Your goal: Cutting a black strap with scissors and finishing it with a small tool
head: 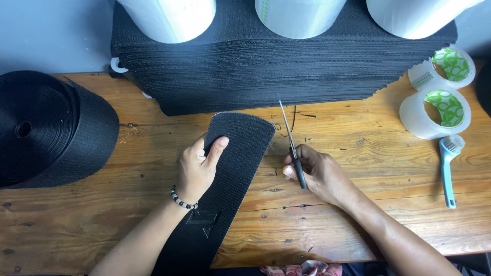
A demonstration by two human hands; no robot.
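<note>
Head view: the left hand [197,166] is clamped on a black strap [225,179], thumb on top near its rounded end, fingers curled under the left edge. The strap lies on the wooden surface [358,204], running from that hand back toward the person. The right hand [319,174] is closed around the handles of scissors [291,145], just right of the strap; the blades look together, tips pointing away toward a stack [266,66] of black pieces beyond both hands. A black roll [46,128] sits well left of the left hand; two tape rolls [442,102] and a brush [449,163] lie far right of the right hand. Loose threads lie on the surface by the blade tips.

To trim well, I judge the left hand should keep the rounded end flat and steady, thumb clear of the edge, while the scissors work along the curve in short bites.
</note>
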